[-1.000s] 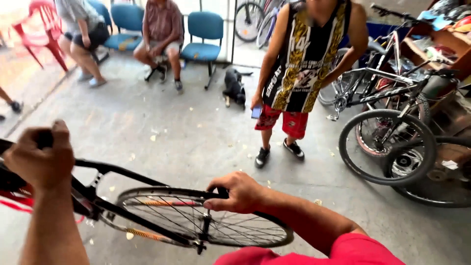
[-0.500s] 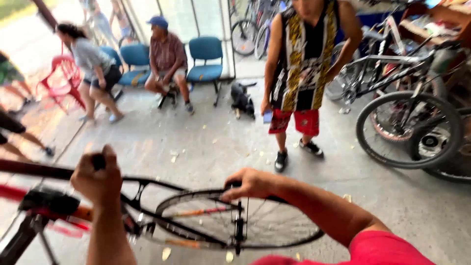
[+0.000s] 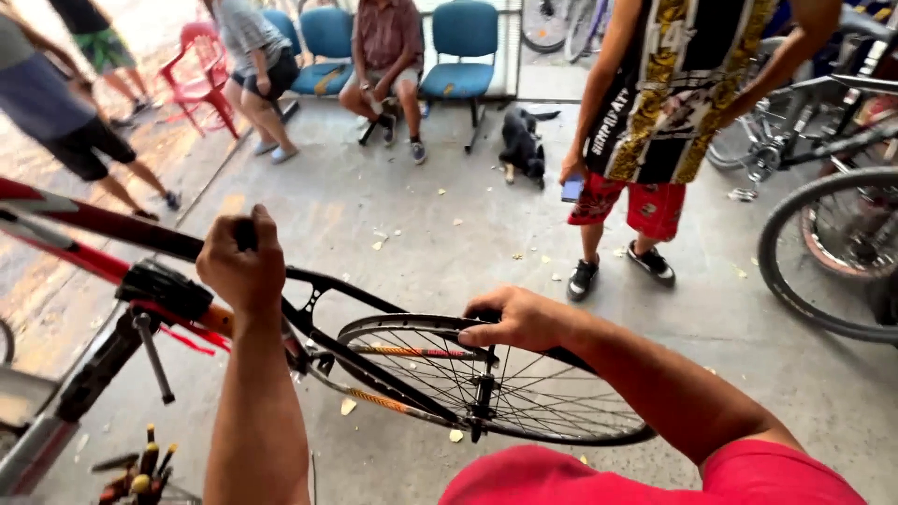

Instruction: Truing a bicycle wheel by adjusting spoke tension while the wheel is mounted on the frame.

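Under right hand (image 3: 524,320), wheel (image 3: 496,388) (gripped).

We see even, soft daylight, brightest at the sunlit upper left where the pale concrete floor (image 3: 393,215) nearly washes out. Shadows under the seated people are faint. The view bends at the edges, wide-angle. The dark spoked bicycle wheel (image 3: 496,388) is crisp; far corners smear slightly.

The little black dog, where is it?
In the head view the black dog lies on the concrete floor near the top middle, just right of the blue chairs and left of the standing person's legs.
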